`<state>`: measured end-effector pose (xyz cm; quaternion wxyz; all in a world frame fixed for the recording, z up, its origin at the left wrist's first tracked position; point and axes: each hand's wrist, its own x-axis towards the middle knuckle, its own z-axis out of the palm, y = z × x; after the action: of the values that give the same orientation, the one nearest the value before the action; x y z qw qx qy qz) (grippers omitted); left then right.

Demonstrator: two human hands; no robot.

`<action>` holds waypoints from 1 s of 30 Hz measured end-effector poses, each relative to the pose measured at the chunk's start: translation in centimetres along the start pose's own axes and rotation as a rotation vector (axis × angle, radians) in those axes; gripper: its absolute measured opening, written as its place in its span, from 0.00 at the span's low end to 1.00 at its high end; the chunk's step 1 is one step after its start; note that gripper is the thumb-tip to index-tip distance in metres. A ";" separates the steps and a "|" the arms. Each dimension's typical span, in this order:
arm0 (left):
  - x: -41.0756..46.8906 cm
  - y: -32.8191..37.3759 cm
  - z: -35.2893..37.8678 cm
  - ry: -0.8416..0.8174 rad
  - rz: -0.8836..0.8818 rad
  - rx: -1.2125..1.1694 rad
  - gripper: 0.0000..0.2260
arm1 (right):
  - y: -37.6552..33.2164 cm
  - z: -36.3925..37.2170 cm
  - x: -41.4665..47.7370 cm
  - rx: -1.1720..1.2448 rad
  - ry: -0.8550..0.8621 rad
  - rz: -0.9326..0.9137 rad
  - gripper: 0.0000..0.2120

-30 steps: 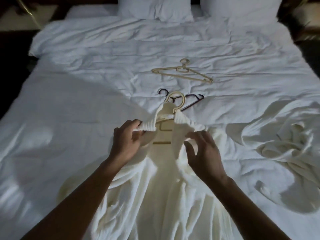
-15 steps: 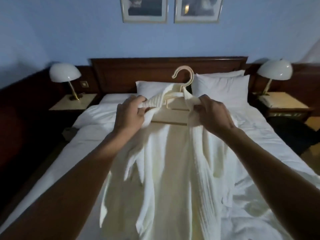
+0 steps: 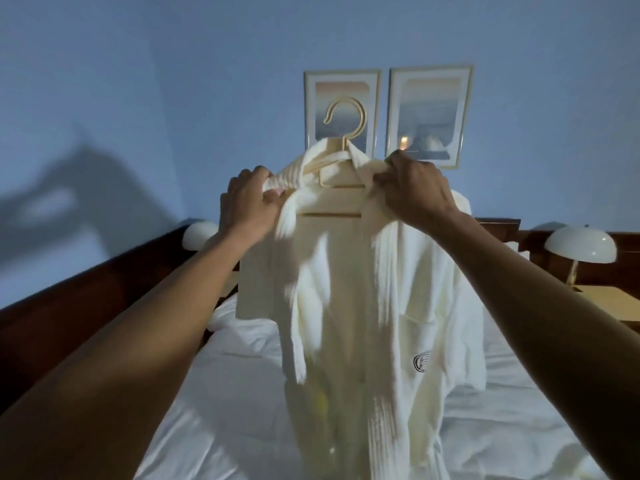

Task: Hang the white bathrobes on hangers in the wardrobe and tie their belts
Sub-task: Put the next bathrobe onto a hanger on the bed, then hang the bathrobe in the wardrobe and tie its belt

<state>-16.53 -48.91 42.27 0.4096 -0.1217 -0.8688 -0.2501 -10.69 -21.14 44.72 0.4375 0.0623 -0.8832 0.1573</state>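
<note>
The white bathrobe [image 3: 398, 289] hangs on a cream hanger [image 3: 346, 119], held in the air above the bed [image 3: 225, 375], in front of 2 framed pictures [image 3: 429, 112] on the blue wall. Both hands grip it at the collar. The left hand [image 3: 247, 206] curls round the left shoulder fold, and the right hand [image 3: 415, 192] pinches the right lapel beside the hanger's neck.

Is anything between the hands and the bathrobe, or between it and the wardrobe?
No: the left hand and right hand grip the bathrobe at its collar, on the hanger. The wardrobe is not in view, so that path cannot be judged.
</note>
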 end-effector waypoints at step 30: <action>-21.0 -28.9 -51.7 0.251 -0.469 0.552 0.19 | -57.1 13.9 -3.9 0.824 -0.293 -0.609 0.11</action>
<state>18.43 -101.10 44.21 0.4619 0.2267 -0.8508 -0.1067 -4.65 -79.70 46.51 0.2746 0.5036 -0.7422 0.3466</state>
